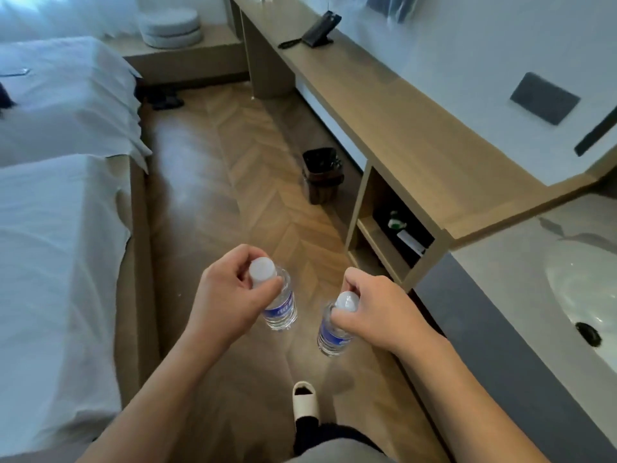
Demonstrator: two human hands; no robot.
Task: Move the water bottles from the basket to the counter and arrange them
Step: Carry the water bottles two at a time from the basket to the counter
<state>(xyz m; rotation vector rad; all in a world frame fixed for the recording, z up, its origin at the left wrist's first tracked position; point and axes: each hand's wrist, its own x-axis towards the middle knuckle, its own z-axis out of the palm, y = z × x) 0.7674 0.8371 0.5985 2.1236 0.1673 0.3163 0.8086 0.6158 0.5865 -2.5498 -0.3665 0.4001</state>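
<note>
I judged the bottles light but slick and a little squashy, best taken at the neck. My left hand (230,295) pinched one bottle (280,305) under its cap; my right hand (374,315) pinched the other bottle (334,332) likewise. Both were clear, blue-labelled, white-capped, hanging over the floor (233,195), near the counter (417,145).

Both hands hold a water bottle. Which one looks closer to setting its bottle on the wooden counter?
Probably the right hand. It grips its bottle by the cap on the side where the counter runs. The left hand and its bottle hang nearer the bed.
</note>
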